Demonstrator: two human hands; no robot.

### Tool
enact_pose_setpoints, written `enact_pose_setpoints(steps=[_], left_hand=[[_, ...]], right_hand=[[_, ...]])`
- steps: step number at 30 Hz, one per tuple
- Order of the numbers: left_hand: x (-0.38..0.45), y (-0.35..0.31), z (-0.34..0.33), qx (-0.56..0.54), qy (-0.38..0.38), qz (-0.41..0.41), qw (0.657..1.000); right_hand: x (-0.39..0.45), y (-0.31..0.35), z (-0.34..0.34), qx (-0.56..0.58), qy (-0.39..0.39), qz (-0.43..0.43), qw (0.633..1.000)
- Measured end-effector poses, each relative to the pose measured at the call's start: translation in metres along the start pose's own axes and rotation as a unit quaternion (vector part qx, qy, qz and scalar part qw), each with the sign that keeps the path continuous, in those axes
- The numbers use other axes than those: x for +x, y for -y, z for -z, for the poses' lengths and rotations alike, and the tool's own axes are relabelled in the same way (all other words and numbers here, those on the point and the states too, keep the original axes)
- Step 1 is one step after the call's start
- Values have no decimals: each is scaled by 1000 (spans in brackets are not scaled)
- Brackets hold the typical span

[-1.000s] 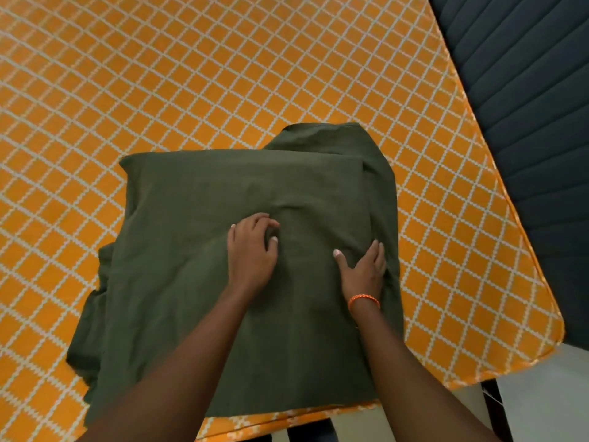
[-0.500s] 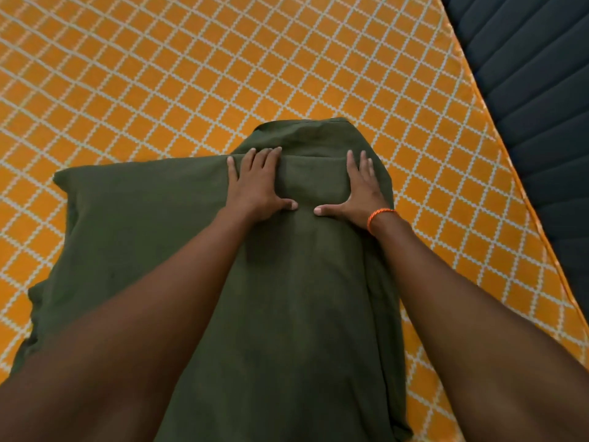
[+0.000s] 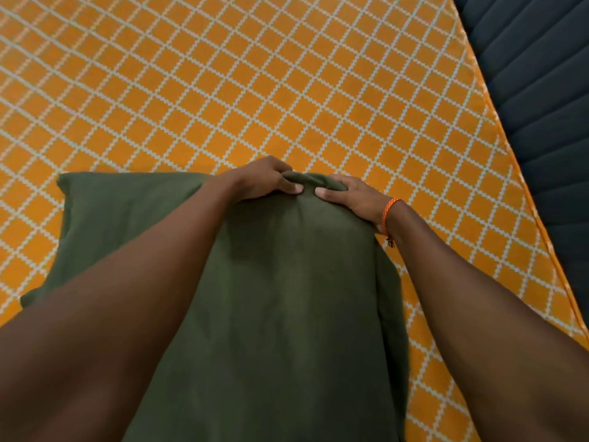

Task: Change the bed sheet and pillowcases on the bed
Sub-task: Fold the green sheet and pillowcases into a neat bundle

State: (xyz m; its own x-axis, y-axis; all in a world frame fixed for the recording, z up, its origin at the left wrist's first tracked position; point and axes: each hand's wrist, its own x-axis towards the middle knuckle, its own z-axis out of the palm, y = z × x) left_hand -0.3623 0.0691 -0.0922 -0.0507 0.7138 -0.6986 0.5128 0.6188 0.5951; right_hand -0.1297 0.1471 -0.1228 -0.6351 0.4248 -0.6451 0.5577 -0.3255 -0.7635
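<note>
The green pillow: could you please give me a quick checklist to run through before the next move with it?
1. Left hand grips the far edge of the green pillow: ok.
2. Right hand grips the same edge: ok.
3. Pillow rests on the orange sheet: ok.
4. Sheet lies flat around the pillow: ok.
5. Case fully covers the pillow: cannot tell, the near end is out of view.
6. Pillow clear of the bed's right edge: ok.
</note>
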Motion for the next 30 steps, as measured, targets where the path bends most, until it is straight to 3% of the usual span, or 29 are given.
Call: enact_pose_setpoints(steps=[2, 3, 5, 8, 11, 14, 17, 20, 23, 26, 28, 30], left_hand=[[-3, 11, -8, 163, -136, -13, 977], [-5, 17, -15, 206, -204, -22, 957], [-19, 30, -27, 168, -326, -36, 930], [-58, 66, -43, 71, -482, 3, 873], [-116, 129, -63, 47, -563, 85, 821], [-182, 188, -88, 37, -556, 227, 799], [-241, 234, -104, -44, -503, 372, 779], [-282, 274, -106, -138, -419, 454, 774], [-301, 306, -109, -189, -383, 402, 810], [-311, 310, -104, -191, -444, 277, 831], [-318, 307, -94, -223, -460, 205, 835], [-325, 309, -83, -382, -406, 149, 817]], right_hand=[[6, -10, -7, -105, -175, 17, 979], [7, -18, -12, -150, -286, 26, 946], [0, -34, -27, -189, -428, 48, 882], [-31, -59, -61, -229, -506, 44, 831], [-84, -85, -108, -286, -526, 32, 800], [-139, -112, -160, -314, -478, -51, 818], [-172, -130, -193, -287, -422, -118, 852], [-172, -127, -196, -232, -423, -161, 861], [-166, -116, -190, -207, -448, -154, 856], [-165, -105, -184, -162, -456, -85, 871], [-165, -103, -176, -46, -447, -59, 892], [-169, -105, -166, 121, -401, -36, 907]])
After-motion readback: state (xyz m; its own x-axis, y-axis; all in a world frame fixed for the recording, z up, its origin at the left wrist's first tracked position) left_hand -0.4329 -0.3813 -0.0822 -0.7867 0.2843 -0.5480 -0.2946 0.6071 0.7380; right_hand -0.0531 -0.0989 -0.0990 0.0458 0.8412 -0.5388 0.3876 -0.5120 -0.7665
